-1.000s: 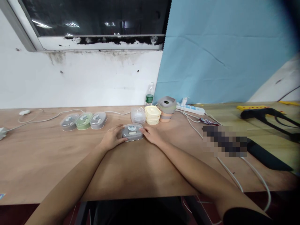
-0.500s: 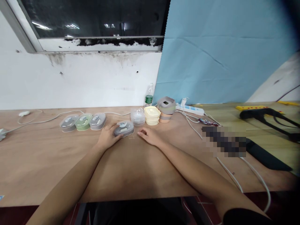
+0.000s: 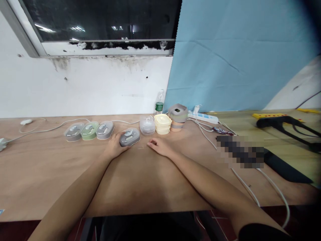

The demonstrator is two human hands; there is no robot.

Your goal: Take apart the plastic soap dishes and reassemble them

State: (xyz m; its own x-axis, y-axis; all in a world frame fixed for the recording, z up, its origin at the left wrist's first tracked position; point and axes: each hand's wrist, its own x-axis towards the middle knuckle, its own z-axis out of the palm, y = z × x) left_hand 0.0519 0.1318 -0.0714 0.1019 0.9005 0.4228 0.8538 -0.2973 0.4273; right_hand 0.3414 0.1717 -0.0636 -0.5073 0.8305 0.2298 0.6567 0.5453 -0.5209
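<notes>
My left hand (image 3: 117, 146) grips the left end of a grey oval box with a clear lid (image 3: 130, 137), thumb along the front and fingers behind. The box has a round label and rests on the table. My right hand (image 3: 158, 146) lies on the table to the right of the box, apart from it, with its fingers curled; whether anything is in them is hidden. Left of my left hand stand a grey box (image 3: 104, 130), a green box (image 3: 89, 130) and another grey box (image 3: 74, 131) in a row, side by side.
Behind my right hand are stacked clear lids (image 3: 147, 126), pale yellow containers (image 3: 163, 124) and a stack of grey and orange pieces (image 3: 177, 115). A plastic bottle (image 3: 159, 103) stands by the wall. Cables and a white power strip (image 3: 203, 117) lie to the right.
The grey box in my left hand has shifted slightly left and its right end has turned a little away from me. My right hand has hardly moved.
</notes>
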